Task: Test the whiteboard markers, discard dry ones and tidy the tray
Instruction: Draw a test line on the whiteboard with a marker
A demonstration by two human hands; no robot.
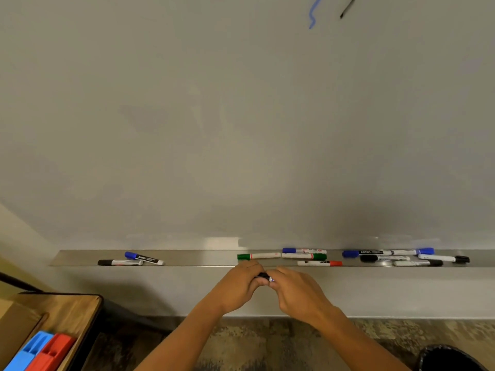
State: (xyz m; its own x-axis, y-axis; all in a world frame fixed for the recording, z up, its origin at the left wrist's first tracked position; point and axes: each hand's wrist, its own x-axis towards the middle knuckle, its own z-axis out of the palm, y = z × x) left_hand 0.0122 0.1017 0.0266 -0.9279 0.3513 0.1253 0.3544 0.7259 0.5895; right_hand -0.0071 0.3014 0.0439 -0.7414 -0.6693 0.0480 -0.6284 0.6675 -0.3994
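We hold one marker [263,276] between both hands, just below the front lip of the tray [209,259], at about 6 o'clock from the green marker [257,256]. Our left hand [238,286] curls round its dark end and our right hand [297,289] pinches the other end, where a bit of white and blue shows; most of the barrel is hidden by our fingers. We judge the step in hand to be working the cap, either pulling it off to test or pressing it back on; we cannot tell which.

If the cap is coming off, the next move calls for lifting the tip to the whiteboard [241,116], toward 1 o'clock, where a blue squiggle [312,14] and a black stroke [348,8] already sit, and drawing a short line there.

Outward along the tray, a loose bunch of markers lies at 2 o'clock, and two more, one black-capped [119,262] and one blue-capped [143,258], lie well apart at 10 o'clock. A dark bin [452,357] shows at 4 o'clock, a likely place for dry ones. At 8 o'clock a wooden table [77,309] bears a blue holder [29,352] and a red holder [52,353].
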